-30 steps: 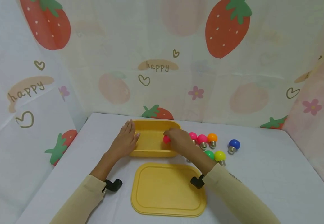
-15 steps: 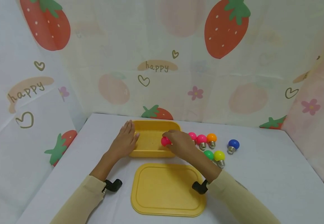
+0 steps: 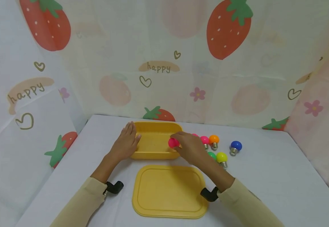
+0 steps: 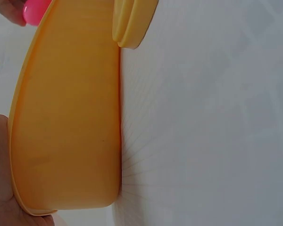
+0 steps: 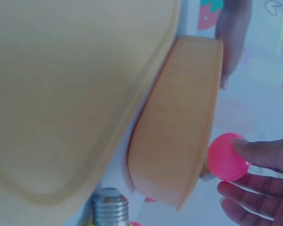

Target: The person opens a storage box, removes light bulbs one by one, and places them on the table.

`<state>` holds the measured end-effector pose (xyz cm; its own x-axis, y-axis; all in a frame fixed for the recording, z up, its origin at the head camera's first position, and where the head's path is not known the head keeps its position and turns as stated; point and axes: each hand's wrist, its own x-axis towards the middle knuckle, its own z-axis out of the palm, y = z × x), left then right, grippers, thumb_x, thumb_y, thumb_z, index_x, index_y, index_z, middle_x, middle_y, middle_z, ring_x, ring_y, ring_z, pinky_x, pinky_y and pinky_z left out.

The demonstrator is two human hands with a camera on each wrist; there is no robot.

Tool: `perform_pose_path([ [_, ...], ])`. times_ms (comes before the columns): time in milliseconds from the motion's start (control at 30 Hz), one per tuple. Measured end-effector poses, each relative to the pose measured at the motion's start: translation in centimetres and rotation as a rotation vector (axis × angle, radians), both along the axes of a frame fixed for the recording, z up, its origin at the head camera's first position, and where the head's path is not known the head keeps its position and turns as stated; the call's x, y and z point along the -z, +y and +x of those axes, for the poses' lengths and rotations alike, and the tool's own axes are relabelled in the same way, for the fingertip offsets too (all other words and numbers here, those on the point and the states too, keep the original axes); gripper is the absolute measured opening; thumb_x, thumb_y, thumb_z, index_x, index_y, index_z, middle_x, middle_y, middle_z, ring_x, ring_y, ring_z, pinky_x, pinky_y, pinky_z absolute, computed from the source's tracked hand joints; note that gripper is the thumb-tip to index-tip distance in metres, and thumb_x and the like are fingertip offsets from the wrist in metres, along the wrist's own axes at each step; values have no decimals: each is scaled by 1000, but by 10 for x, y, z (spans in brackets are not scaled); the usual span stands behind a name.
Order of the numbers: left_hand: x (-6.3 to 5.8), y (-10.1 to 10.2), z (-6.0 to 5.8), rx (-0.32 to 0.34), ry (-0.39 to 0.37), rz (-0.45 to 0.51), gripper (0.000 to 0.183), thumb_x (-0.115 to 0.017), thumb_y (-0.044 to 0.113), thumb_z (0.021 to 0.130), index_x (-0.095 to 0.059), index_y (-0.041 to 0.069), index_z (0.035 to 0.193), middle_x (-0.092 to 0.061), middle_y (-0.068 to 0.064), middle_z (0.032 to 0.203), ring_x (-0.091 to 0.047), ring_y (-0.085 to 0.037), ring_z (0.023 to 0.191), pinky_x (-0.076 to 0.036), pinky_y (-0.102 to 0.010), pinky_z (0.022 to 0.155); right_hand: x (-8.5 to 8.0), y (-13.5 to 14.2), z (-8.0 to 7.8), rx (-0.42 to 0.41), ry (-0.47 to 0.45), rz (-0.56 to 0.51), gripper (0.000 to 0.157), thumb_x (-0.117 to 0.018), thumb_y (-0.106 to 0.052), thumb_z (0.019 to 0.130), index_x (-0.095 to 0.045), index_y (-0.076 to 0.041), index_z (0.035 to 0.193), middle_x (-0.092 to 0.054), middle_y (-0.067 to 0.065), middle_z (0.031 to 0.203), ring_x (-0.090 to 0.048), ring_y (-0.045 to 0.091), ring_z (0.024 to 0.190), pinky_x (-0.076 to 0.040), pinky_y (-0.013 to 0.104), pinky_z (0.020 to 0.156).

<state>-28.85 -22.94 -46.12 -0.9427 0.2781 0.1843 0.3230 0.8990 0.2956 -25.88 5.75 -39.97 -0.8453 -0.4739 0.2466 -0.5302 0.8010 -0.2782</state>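
A pink light bulb is pinched between the thumb and fingers of my right hand, over the right end of a yellow plastic box. In the right wrist view, the round pink end faces out and its metal screw base is partly hidden behind the box rim. My left hand lies with straight fingers along the box's left end. Inside the box, the visible floor is bare. Flat on the table in front of it is a yellow lid.
Right of the box lie more bulbs: a pink bulb, an orange bulb, a green bulb, a yellow bulb and, farther off, a blue bulb. Another pink one is mostly covered by my right hand. Patterned cloth hangs behind the table.
My right hand has shifted slightly right with the pink bulb, its wrist swinging right and nearer to me. More of the bulb shows now. My left hand has stayed on the box.
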Motion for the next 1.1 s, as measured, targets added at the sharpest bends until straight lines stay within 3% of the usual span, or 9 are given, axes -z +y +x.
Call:
perform_pose_path([
  [133,1,-1,0,1,-2,8,66,-32,31,112,-15,-17,154,-9,-30,164,-5,-41,154,-8,-52,124,-3,6,5,15,7,10,44,-85,-15,84,-71,-15,126,-71,3,124,-69,23,107,-61,38,77],
  [400,3,-2,-1,6,-20,13,66,-29,33,112,-14,-17,154,-7,-31,164,-4,-42,154,-7,-53,124,-7,22,17,56,14,8,45,-85,-20,85,-71,-16,127,-70,4,126,-68,25,112,-60,42,86],
  [567,3,-2,-2,10,-13,6,66,-29,32,112,-14,-17,154,-7,-31,164,-3,-42,154,-7,-53,124,-6,35,21,61,31,-14,42,-86,-21,84,-72,-16,124,-72,1,118,-70,22,100,-60,38,80],
  [1100,2,-2,-2,11,4,8,67,-31,32,112,-15,-18,153,-8,-32,164,-5,-43,154,-9,-54,124,5,80,33,146,54,-83,51,-89,-10,79,-71,-9,126,-73,9,119,-70,31,107,-60,44,83],
])
